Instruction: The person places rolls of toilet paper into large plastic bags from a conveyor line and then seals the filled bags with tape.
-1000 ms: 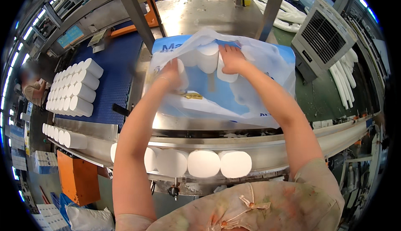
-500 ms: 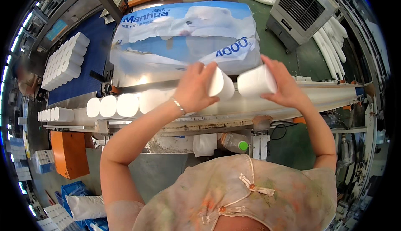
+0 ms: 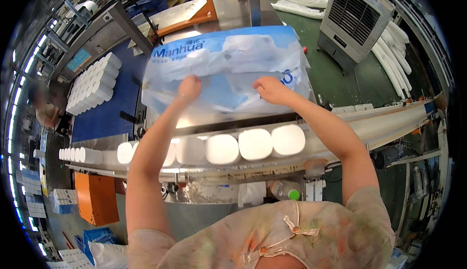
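Note:
A large blue and white plastic package (image 3: 228, 57) with a bear picture lies on the metal table beyond the conveyor. My left hand (image 3: 189, 88), fingers curled, grips the film at the package's near side, left of its middle; slight blur softens it. Farther right, my right hand (image 3: 271, 90) pinches the same film, thumb and fingers closed. Along the conveyor (image 3: 360, 128) below my hands stands a row of white paper rolls (image 3: 255, 144), their pale ends towards me. My left forearm hides part of that row.
More white rolls (image 3: 95, 84) are stacked on a blue surface at the left, with a person (image 3: 46, 111) beyond. A grey air cooler (image 3: 352, 23) and long white rolls (image 3: 389, 67) stand at the far right. An orange box (image 3: 96, 198) and green-capped bottle (image 3: 287, 190) are below the conveyor.
The white rolls that were in my two hands are out of them, and rolls now stand at the row's right end. Both hands have moved forward onto the plastic package.

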`<state>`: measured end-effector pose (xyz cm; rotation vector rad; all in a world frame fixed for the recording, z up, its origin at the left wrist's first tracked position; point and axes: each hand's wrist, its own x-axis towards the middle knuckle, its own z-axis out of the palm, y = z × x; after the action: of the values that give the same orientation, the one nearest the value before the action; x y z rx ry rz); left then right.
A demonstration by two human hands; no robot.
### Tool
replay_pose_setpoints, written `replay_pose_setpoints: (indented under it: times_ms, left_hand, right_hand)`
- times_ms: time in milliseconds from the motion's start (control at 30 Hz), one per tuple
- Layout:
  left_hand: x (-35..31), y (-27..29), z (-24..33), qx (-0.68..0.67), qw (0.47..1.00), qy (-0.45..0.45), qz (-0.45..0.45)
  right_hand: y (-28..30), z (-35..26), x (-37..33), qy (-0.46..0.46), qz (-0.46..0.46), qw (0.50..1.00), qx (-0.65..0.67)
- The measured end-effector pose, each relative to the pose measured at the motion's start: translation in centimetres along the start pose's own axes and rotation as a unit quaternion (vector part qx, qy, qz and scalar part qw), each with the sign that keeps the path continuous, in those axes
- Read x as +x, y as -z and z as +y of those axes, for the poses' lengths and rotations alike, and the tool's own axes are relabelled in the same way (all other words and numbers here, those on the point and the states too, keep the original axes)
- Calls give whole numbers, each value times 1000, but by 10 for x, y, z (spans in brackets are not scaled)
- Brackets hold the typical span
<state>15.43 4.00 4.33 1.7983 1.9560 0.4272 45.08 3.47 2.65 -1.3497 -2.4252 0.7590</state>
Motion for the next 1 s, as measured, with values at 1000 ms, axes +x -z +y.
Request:
replay_pose_setpoints:
  times_ms: [1000]
  left_hand:
    - [-20,35,40,386,908,-130,-99]
  right_hand:
    - [113,17,-108,-76,274,959,26]
